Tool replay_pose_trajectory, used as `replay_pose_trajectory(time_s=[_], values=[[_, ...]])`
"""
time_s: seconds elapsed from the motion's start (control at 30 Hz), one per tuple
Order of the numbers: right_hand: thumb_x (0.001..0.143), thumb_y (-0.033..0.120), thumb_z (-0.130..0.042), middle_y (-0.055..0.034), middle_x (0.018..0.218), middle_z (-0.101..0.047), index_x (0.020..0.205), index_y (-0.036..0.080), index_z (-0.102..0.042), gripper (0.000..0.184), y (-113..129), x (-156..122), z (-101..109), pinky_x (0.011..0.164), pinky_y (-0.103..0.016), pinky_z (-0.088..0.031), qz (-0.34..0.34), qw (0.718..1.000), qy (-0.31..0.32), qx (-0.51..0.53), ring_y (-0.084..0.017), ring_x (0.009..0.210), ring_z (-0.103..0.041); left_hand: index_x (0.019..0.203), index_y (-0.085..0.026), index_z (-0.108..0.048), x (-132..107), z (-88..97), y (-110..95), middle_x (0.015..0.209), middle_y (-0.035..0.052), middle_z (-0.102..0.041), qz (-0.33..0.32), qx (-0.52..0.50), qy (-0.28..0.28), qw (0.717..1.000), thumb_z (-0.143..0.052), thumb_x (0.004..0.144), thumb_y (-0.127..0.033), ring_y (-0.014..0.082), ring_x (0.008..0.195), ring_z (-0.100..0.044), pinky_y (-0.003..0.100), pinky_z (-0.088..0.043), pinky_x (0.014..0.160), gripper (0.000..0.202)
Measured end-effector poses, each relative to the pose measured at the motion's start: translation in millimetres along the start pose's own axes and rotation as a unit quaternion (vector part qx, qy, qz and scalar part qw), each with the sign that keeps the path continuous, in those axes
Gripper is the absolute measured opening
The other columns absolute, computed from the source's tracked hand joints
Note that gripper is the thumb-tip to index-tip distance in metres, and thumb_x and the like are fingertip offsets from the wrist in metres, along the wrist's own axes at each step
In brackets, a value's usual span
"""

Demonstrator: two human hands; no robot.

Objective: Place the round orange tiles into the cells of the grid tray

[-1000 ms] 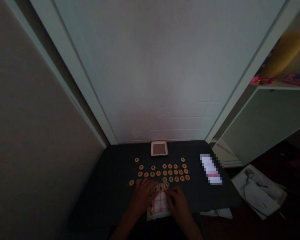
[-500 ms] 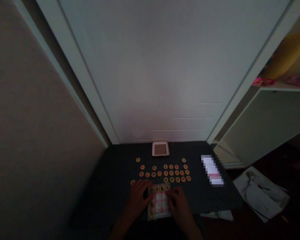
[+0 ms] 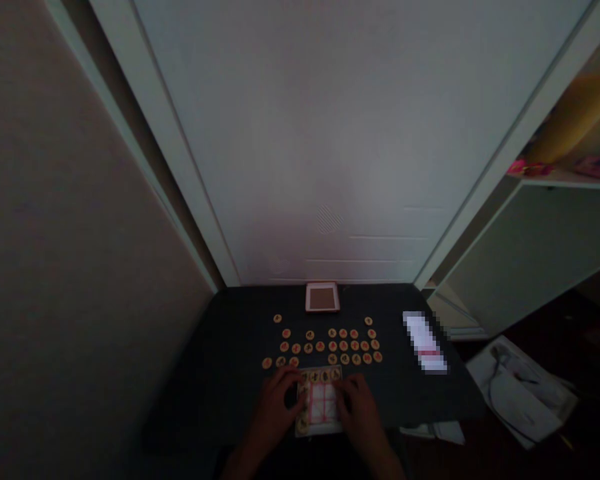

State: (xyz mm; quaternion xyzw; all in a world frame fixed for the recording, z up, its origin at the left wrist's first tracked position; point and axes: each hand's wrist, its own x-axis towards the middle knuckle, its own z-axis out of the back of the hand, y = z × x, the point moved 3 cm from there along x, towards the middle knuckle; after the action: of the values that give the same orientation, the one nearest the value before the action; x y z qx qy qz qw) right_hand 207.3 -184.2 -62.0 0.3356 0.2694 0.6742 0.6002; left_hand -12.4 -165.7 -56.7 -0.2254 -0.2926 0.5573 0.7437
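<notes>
A small shallow box lies at the table's near edge, with a pink grid on its white inside. Round Chinese chess pieces line its far side, and others run down its left side. My left hand grips the box's left side, its fingers by the far left corner and its thumb lower down. At the right side, my right hand has its fingertips closed together over the edge, close to the far right piece. What lies between those fingertips is hidden.
More chess pieces with red or black characters lie in loose rows beyond the box. Behind them, a shallow open tray stands near the white panel. A pixelated bright object is on the right of the dark table.
My left hand has shifted slightly back toward me, uncovering pieces beyond its fingers. My right hand stays at the box's right edge. The view has moved slightly.
</notes>
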Motion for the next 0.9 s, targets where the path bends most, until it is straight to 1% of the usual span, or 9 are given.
replay_pose_trajectory(time_s=[0.1, 0.2, 0.33, 0.4, 0.5, 0.63, 0.77, 0.9], values=[[0.087, 0.012, -0.051, -0.0068, 0.097, -0.063, 0.104, 0.024, -0.074, 0.031, -0.8, -0.9, -0.9, 0.084, -0.029, -0.054, -0.001, 1.000, -0.009, -0.003, -0.020, 0.089, -0.067, 0.103, -0.028, -0.070, -0.2, 1.3, -1.2, 0.119, 0.0053, -0.066, -0.004, 0.007, 0.001, 1.000, -0.066, 0.083, -0.025, 0.0270, 0.109, -0.064, 0.043, -0.051, 0.093, 0.020], [0.088, 0.012, -0.051, -0.0072, 0.098, -0.063, 0.104, 0.023, -0.074, 0.030, -0.8, -1.4, -1.3, 0.084, -0.029, -0.054, 0.000, 1.000, -0.007, -0.003, -0.020, 0.089, -0.067, 0.105, -0.029, -0.069, -2.1, 3.1, -3.3, 0.123, 0.0050, -0.064, -0.004, 0.013, 0.002, 1.000, -0.062, 0.088, -0.028, 0.0272, 0.114, -0.062, 0.045, -0.048, 0.096, 0.018], [0.088, 0.013, -0.051, -0.0073, 0.098, -0.064, 0.104, 0.023, -0.073, 0.029, -0.3, -1.4, -1.1, 0.083, -0.029, -0.054, 0.002, 1.000, -0.008, 0.003, -0.020, 0.089, -0.067, 0.105, -0.029, -0.070, -3.9, 2.4, -3.8, 0.124, 0.0050, -0.064, 0.008, 0.012, 0.006, 1.000, -0.063, 0.085, -0.025, 0.0279, 0.115, -0.061, 0.045, -0.049, 0.095, 0.021], [0.088, 0.015, -0.052, -0.0071, 0.097, -0.064, 0.103, 0.023, -0.074, 0.028, -0.2, -1.6, -1.0, 0.082, -0.029, -0.054, 0.003, 1.000, -0.011, 0.006, -0.020, 0.088, -0.067, 0.103, -0.029, -0.070, -4.0, 1.2, -3.3, 0.124, 0.0054, -0.064, 0.012, 0.011, 0.002, 1.000, -0.063, 0.084, -0.024, 0.0277, 0.114, -0.062, 0.045, -0.050, 0.095, 0.021], [0.090, 0.018, -0.053, -0.0071, 0.096, -0.064, 0.099, 0.023, -0.074, 0.024, -0.9, -2.4, -0.7, 0.081, -0.029, -0.054, 0.008, 1.000, -0.010, 0.022, -0.020, 0.087, -0.067, 0.103, -0.029, -0.070, -3.9, -0.4, -3.4, 0.122, 0.0053, -0.065, 0.006, 0.004, -0.006, 1.000, -0.061, 0.087, -0.025, 0.0265, 0.112, -0.063, 0.044, -0.051, 0.095, 0.020], [0.093, 0.025, -0.052, -0.0074, 0.095, -0.065, 0.094, 0.023, -0.074, 0.022, -5.0, -2.6, 2.6, 0.081, -0.029, -0.054, 0.011, 0.999, -0.005, 0.053, -0.020, 0.088, -0.067, 0.102, -0.029, -0.071, -4.1, 1.0, -2.9, 0.120, 0.0046, -0.066, 0.009, -0.015, -0.028, 0.999, -0.058, 0.092, -0.032, 0.0244, 0.109, -0.064, 0.040, -0.053, 0.094, 0.017], [0.095, 0.033, -0.051, -0.0084, 0.095, -0.068, 0.094, 0.022, -0.074, 0.025, -12.3, -0.6, 10.0, 0.080, -0.029, -0.054, 0.011, 0.997, -0.018, 0.071, -0.021, 0.089, -0.068, 0.100, -0.028, -0.071, -3.5, 4.5, 1.6, 0.112, 0.0041, -0.069, 0.015, -0.059, -0.037, 0.997, -0.056, 0.094, -0.037, 0.0211, 0.099, -0.068, 0.033, -0.056, 0.088, 0.018], [0.094, 0.042, -0.053, -0.0079, 0.089, -0.072, 0.094, 0.021, -0.073, 0.029, -20.9, 2.5, 12.6, 0.074, -0.029, -0.054, 0.002, 0.996, -0.014, 0.084, -0.021, 0.081, -0.069, 0.102, -0.026, -0.070, -5.0, 3.1, 10.2, 0.096, 0.0036, -0.074, 0.053, -0.084, -0.020, 0.995, -0.054, 0.095, -0.042, 0.0211, 0.087, -0.070, 0.033, -0.057, 0.081, 0.024]])
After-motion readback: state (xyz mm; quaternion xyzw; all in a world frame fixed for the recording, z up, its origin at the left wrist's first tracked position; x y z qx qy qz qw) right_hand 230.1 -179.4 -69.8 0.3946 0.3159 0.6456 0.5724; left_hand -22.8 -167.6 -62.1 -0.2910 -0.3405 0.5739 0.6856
